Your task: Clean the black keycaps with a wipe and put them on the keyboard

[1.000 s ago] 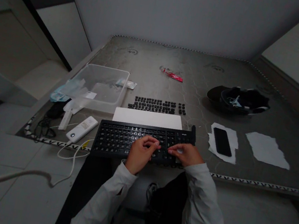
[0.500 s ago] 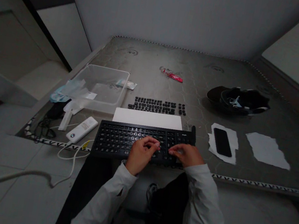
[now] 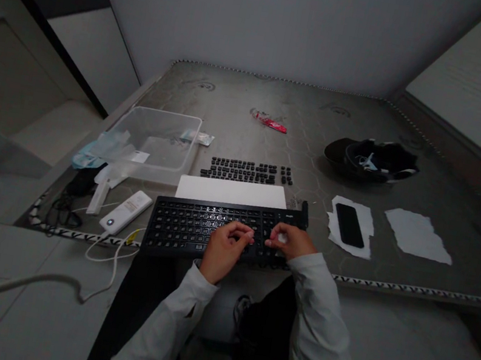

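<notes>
A black keyboard lies along the near edge of the table, many of its key places showing without caps. Over its right half, my left hand is closed, thumb and forefinger pinched together; whatever they hold is too small to name. My right hand is closed just above the number pad, its fingers curled around a small pale thing that I cannot make out. Behind the keyboard is a white flat strip. Rows of loose black keycaps are set out beyond it.
To the left are a clear plastic bin, a white power bank with a cable and a black mouse. On the right are a phone on white paper, another paper sheet and a black cap. A red packet lies farther back.
The view has shifted, so the table's things appear slightly farther left. My right hand's fingers have curled in more, and a pale spot now shows between them. My left hand keeps its pinch.
</notes>
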Demonstrator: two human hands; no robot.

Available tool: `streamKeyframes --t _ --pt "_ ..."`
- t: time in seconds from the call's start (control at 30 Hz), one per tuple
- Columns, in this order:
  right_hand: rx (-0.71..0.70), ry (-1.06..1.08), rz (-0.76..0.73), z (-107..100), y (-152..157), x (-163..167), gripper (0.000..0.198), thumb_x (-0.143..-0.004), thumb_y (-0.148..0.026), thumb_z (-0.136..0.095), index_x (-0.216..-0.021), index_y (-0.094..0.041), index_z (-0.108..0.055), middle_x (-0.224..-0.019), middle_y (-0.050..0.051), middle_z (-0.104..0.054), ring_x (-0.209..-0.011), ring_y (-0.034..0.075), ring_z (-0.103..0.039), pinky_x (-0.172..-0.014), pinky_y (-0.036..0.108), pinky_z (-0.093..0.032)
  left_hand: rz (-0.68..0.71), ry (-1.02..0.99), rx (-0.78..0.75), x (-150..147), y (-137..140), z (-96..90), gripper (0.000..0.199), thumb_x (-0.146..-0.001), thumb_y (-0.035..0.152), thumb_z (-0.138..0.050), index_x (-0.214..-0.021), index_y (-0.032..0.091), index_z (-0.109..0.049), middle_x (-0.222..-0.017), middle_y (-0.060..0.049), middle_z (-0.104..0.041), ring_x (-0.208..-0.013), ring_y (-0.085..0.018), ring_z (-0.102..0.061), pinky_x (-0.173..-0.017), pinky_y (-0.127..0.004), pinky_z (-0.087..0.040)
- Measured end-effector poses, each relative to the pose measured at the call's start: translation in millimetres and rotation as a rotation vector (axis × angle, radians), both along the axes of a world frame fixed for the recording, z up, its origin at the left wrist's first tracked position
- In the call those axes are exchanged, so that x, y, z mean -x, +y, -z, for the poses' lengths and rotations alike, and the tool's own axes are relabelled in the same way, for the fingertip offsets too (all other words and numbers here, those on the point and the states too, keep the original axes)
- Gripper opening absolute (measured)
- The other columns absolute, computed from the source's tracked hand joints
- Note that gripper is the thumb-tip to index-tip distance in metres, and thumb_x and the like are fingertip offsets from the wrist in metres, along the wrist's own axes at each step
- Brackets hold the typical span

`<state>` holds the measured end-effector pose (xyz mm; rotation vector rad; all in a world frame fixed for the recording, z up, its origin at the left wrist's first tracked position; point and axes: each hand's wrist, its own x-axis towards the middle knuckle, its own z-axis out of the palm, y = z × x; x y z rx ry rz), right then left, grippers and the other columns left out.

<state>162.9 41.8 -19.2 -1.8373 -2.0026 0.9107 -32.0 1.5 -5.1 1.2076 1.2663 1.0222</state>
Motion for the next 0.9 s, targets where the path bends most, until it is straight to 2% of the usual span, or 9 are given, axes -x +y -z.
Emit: streamKeyframes --t 0.57,0.9 --pt "0.087 -0.05 -0.195 -12 18 2 0.012 -0.06 -0.024 -0.071 -0.066 -0.02 -0.061 -0.059 -0.005 -0.058 -0.059 0.01 -0.053 -0.055 0.019 -0.036 -0.003 0.011 -0.028 6 0 -1.8 0.029 -0.077 0.043 -0.055 -0.084 0.016 -0.063 -0.072 -0.004 -0.068 -0.046 -0.009 -0.052 -0.038 -0.018 -0.032" --pt "0.056 -0.125 -0.287 -17 16 6 0.012 -0.06 -0.02 -0.071 -0.065 -0.021 -0.06 -0.057 -0.005 -0.055 -0.059 0.011 -0.052 -0.054 0.02 -0.034 -0.026 0.003 -0.03 8 2 -5.3 0.031 -0.076 0.044 -0.056 -0.085 0.015 -0.063 -0.073 -0.006 -0.069 -0.05 -0.011 -0.056 -0.039 -0.018 -0.033"
